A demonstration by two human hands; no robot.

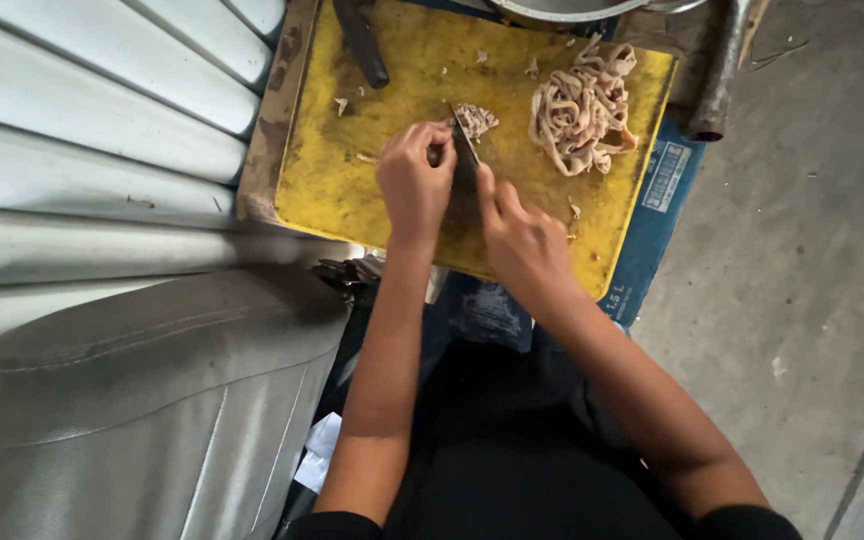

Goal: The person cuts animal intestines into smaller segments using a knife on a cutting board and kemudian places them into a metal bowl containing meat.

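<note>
Left hand [414, 180] curled, fingers [437, 150] bunched together and pressing down on a small pale clump of cut meat [474, 119], which sticks out just beyond the fingertips, away from the body

Right hand [524, 240] closed around the knife handle; handle itself hidden in the fist. Knife [464, 160] blade runs from the right hand forward, long axis pointing away from the body with a slight lean left, flat side just beside the left fingers, touching or nearly so, can't tell which. Blade tip lands at the near edge of the clump

Left hand is the nearer one to the clump; right hand sits back, closer to the body

Bigger pile of uncut strips [582, 108] lies forward and to the right of both hands, apart from the clump, near the far right corner of the yellow cutting board [332, 170]

Small scraps scattered on the board ahead-left of the left fingers. Dark tool [362, 40] lies at the far left of the board, well apart from both hands
</note>
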